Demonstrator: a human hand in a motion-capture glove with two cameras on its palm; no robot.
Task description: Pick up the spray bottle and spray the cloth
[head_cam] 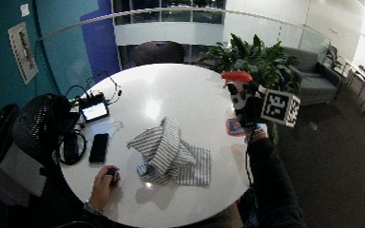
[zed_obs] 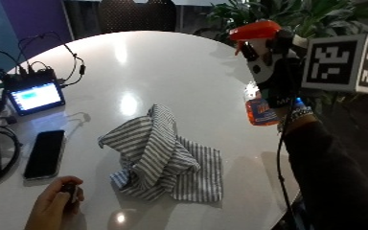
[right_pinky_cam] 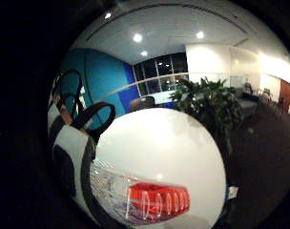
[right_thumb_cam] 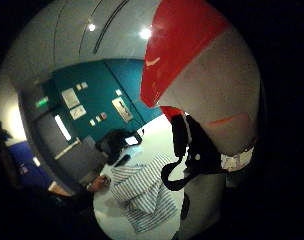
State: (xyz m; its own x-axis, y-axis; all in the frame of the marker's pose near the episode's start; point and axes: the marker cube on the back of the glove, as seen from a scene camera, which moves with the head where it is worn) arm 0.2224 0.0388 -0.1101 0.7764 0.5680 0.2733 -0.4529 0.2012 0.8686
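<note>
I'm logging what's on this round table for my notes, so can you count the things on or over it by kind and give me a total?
Spray bottles: 1, the spray bottle held up in the gloved right hand
Cloths: 1, the striped cloth
Phones: 1, the phone
Small screens: 1, the lit screen
Total: 4

Spray bottle [right_pinky_cam: 150,202], red top & clear ribbed body, close to palm above white round table [right_pinky_cam: 159,143]; plant [right_pinky_cam: 207,102] beyond table's far edge.

phone [zed_obs: 44,154], small screen device [zed_obs: 36,97], plant [head_cam: 253,59]
</note>
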